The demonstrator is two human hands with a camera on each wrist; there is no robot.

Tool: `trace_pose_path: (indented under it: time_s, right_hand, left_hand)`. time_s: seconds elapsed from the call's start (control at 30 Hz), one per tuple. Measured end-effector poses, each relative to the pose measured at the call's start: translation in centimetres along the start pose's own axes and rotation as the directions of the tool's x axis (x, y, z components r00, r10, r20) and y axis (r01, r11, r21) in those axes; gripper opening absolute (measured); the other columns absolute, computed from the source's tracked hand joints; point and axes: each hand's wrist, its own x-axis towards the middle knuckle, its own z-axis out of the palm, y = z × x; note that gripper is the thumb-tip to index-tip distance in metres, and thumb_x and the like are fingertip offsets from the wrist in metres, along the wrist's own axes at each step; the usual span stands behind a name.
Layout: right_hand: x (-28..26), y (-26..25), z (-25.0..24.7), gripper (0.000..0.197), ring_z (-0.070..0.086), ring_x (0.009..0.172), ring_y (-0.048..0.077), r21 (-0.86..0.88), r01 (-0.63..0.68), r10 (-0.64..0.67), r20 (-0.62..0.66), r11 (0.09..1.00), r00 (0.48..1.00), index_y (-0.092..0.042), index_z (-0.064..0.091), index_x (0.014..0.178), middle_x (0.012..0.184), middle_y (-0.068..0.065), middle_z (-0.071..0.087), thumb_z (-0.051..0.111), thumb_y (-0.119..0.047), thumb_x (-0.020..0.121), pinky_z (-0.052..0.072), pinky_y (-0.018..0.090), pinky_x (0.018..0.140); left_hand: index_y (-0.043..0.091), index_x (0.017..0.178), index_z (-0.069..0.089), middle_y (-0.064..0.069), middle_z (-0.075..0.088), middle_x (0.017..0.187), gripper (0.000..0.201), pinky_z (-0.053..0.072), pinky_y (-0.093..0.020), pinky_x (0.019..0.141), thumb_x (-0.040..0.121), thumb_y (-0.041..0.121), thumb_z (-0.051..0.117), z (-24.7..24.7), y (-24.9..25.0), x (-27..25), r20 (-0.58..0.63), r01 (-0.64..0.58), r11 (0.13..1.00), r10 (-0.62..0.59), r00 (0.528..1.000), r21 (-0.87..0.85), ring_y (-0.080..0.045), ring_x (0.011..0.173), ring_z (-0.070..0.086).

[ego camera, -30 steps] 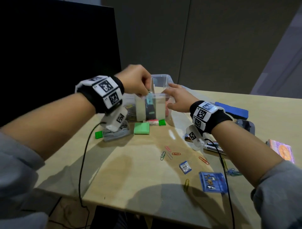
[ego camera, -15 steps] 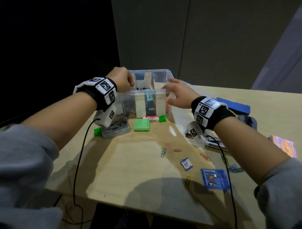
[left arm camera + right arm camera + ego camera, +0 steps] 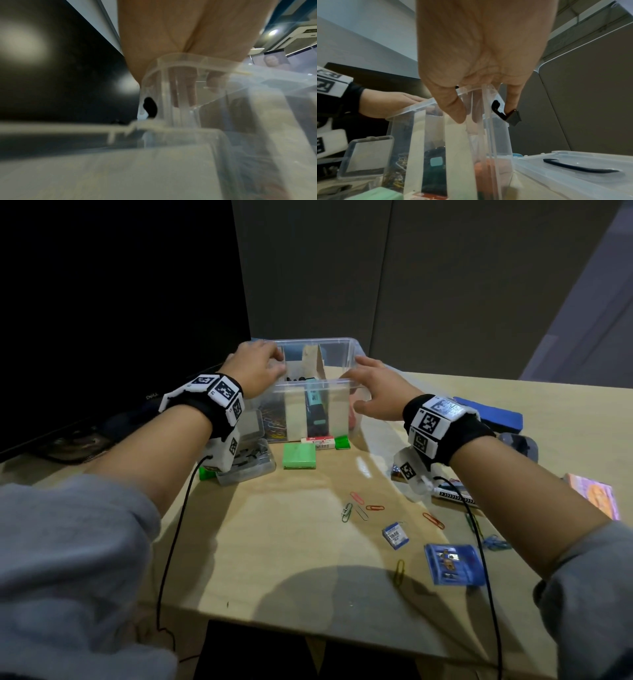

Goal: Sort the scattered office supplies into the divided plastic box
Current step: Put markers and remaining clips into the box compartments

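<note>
The clear divided plastic box (image 3: 337, 345) stands at the far middle of the table, with pale card dividers (image 3: 313, 361) and a teal marker (image 3: 315, 402) inside. My left hand (image 3: 257, 368) grips its left rim (image 3: 171, 60), fingers curled over the edge and down inside the wall. My right hand (image 3: 373, 392) grips the right rim (image 3: 476, 89), thumb inside and fingers outside near the black latch (image 3: 497, 109). Loose paper clips (image 3: 359, 506) lie on the table in front.
A green pad (image 3: 299, 456), an eraser (image 3: 317, 441) and a small clear case (image 3: 253, 463) sit before the box. A small staples box (image 3: 395, 535), a blue packet (image 3: 454, 565), a blue sponge (image 3: 493, 414) and the box's lid (image 3: 573, 169) lie right. A dark monitor (image 3: 102, 320) stands left.
My left hand has left the box's middle compartments and moved to the left rim, which it now grips. The right hand has stayed on the right rim.
</note>
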Motion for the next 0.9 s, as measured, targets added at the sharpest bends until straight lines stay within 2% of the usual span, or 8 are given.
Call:
trace_pose_path:
  time_s: [0.13,0.23,0.4,0.5,0.6,0.67,0.73,0.9]
  right_hand:
    - [-0.3,-0.3,-0.2,0.059,0.011,0.147,0.021,-0.096,-0.009,0.011,0.022,0.995,1.000,-0.022,0.041,0.142,0.151,0.004,0.035,0.062,-0.019,0.086,0.022,0.047,0.117]
    - [-1.0,-0.6,-0.6,0.072,0.029,0.139,0.023,-0.158,0.030,-0.024,0.036,0.987,0.999,-0.020,0.028,0.149,0.151,0.005,0.032,0.063,-0.022,0.086,0.034,0.042,0.111]
    - [-3.5,-2.0,-0.8,0.043,0.048,0.099,0.021,-0.278,0.179,-0.235,-0.180,0.944,0.955,-0.013,0.051,0.121,0.114,0.005,0.051,0.062,-0.024,0.081,0.040,0.033,0.081]
    - [-5.4,-3.9,-0.4,0.035,0.054,0.083,0.018,-0.327,0.096,-0.056,0.128,0.940,0.990,-0.014,0.058,0.100,0.086,-0.004,0.055,0.062,-0.045,0.085,0.040,0.028,0.065]
    - [-7.2,-5.9,1.2,0.066,0.057,0.059,0.014,-0.359,-0.104,0.294,0.530,0.928,0.796,-0.011,0.064,0.080,0.068,-0.001,0.064,0.056,-0.076,0.074,0.042,0.024,0.053]
    - [-7.7,-6.4,2.3,0.070,0.057,0.050,0.012,-0.347,-0.187,0.369,0.594,0.919,0.715,-0.011,0.064,0.070,0.057,-0.003,0.064,0.060,-0.080,0.067,0.044,0.023,0.051]
    - [-7.7,-6.8,3.2,0.067,0.055,0.045,0.010,-0.372,-0.166,0.372,0.596,0.913,0.712,-0.011,0.063,0.067,0.047,-0.006,0.059,0.066,-0.077,0.064,0.042,0.022,0.048]
    - [-7.2,-8.0,4.4,0.073,0.054,0.057,0.016,-0.451,-0.039,0.339,0.609,0.892,0.717,-0.004,0.068,0.098,0.063,-0.001,0.059,0.066,-0.071,0.070,0.038,0.026,0.050]
  left_hand:
    - [0.020,0.132,0.051,-0.005,0.051,0.137,0.038,0.035,-0.048,0.107,0.101,0.040,0.040,0.0,-0.2,0.0,0.078,0.003,0.999,0.001,0.997,-0.041,-0.025,0.129,0.043]
    - [0.026,0.136,0.045,-0.004,0.050,0.139,0.038,0.038,-0.049,0.107,0.100,0.039,0.043,-0.1,-0.3,-0.2,0.066,0.017,0.995,-0.010,0.998,-0.095,-0.023,0.130,0.044]
    - [0.029,0.144,0.032,-0.001,0.048,0.142,0.046,0.037,-0.047,0.108,0.100,0.035,0.046,-0.3,0.3,-0.7,0.064,0.034,0.990,-0.025,0.998,-0.138,-0.023,0.129,0.047]
    - [0.023,0.140,0.039,-0.002,0.052,0.138,0.041,0.037,-0.044,0.108,0.101,0.035,0.043,-0.3,0.4,-0.7,0.054,0.040,0.992,-0.034,0.998,-0.118,-0.023,0.126,0.049]
    - [0.021,0.136,0.044,-0.003,0.056,0.132,0.038,0.037,-0.042,0.107,0.102,0.035,0.042,-0.3,0.4,-0.8,0.049,0.048,0.994,-0.043,0.998,-0.100,-0.023,0.123,0.051]
    - [0.020,0.135,0.045,-0.004,0.057,0.131,0.037,0.037,-0.042,0.106,0.102,0.035,0.042,-0.2,0.5,-0.8,0.041,0.050,0.994,-0.046,0.998,-0.097,-0.023,0.122,0.051]
    - [0.020,0.134,0.045,-0.004,0.057,0.130,0.036,0.037,-0.041,0.105,0.102,0.035,0.042,-0.2,0.5,-0.8,0.030,0.046,0.995,-0.044,0.999,-0.091,-0.024,0.122,0.051]
    - [0.020,0.133,0.047,-0.005,0.057,0.128,0.036,0.037,-0.042,0.105,0.101,0.036,0.042,-0.1,0.5,-0.8,0.025,0.055,0.996,-0.054,0.998,-0.076,-0.025,0.121,0.050]
